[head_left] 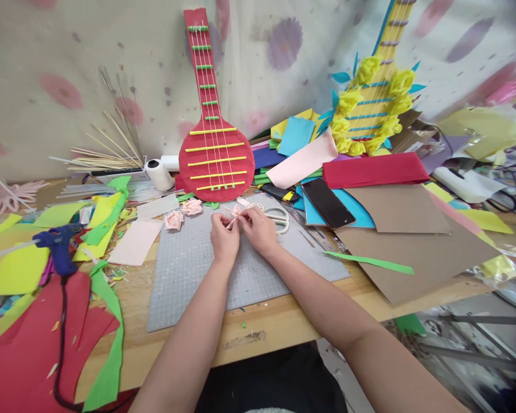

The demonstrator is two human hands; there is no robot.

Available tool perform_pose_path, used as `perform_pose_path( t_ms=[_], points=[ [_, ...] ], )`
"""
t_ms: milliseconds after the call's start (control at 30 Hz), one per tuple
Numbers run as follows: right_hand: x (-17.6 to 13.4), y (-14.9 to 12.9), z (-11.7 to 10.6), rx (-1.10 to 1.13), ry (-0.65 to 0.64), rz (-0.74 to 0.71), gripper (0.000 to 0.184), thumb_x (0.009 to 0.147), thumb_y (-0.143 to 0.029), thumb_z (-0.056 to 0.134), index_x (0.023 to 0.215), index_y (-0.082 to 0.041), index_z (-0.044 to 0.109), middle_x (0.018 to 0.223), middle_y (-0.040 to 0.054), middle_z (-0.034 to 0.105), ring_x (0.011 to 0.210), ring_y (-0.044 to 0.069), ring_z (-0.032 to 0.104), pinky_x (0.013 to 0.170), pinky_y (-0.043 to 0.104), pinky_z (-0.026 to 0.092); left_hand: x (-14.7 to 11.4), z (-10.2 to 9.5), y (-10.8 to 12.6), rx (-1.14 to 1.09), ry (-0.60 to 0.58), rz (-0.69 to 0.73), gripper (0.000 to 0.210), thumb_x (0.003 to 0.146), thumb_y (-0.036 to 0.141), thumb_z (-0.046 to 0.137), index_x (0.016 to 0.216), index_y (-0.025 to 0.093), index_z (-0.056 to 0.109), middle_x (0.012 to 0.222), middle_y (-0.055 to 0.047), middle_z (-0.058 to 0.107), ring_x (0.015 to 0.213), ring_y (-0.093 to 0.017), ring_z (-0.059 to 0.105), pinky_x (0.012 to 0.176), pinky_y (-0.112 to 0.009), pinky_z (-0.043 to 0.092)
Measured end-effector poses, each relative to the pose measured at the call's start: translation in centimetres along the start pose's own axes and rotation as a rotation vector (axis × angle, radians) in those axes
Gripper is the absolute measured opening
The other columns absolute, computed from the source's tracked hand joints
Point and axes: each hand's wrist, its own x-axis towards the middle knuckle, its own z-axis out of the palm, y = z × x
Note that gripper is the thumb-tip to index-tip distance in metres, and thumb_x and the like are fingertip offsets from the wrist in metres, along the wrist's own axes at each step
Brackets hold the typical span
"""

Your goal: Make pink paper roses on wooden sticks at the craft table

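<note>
Wood of the desk [279, 322] showed along the near side of the grey cutting mat [189, 281]. To the mat's near left lay torn red paper [30, 338] and a long green strip [114, 344], with a blue glue gun [61, 249] a little farther back on that side. Brown cardboard [421, 252] spread to the right of the mat, a thin green strip across it. Over the far half of the mat, the left hand [225, 236] and the right hand [259, 228] met at a small pink piece [235, 212], the fingers of both closed on it in a pinch; its exact shape was partly hidden by them. Two pink paper roses [183, 214] sat together at the mat's far left corner. Scissors [282, 220] with pale handles lay on the mat's far right part, just beside the right hand, and a dark phone [329, 205] rested on blue sheets right of the mat. Beyond the mat's far edge, a red lute-shaped model [217, 166] stood upright, a white spool [159, 175] to its left. Farther right of the mat and behind, a yellow model [372, 112] trimmed with yellow flowers leaned before a patterned curtain [133, 46].
</note>
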Motion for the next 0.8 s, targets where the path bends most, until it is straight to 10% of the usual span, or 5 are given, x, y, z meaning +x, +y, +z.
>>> perform_pose_path(
  t_ms=[800],
  points=[
    [-0.14, -0.54, -0.26, -0.017, -0.059, -0.067, 0.02, 0.087, -0.033, 0.044, 0.092, -0.022, 0.059, 0.094, 0.0019, 0.061, 0.079, 0.014, 0.058, 0.061, 0.024, 0.037, -0.08, -0.14, -0.4, -0.079, 0.024, -0.059, 0.028, 0.067, 0.025, 0.061, 0.085, 0.022, 0.041, 0.075, 0.001, 0.059, 0.069, -0.014, 0.06, 0.065, -0.027, 0.046]
  ],
)
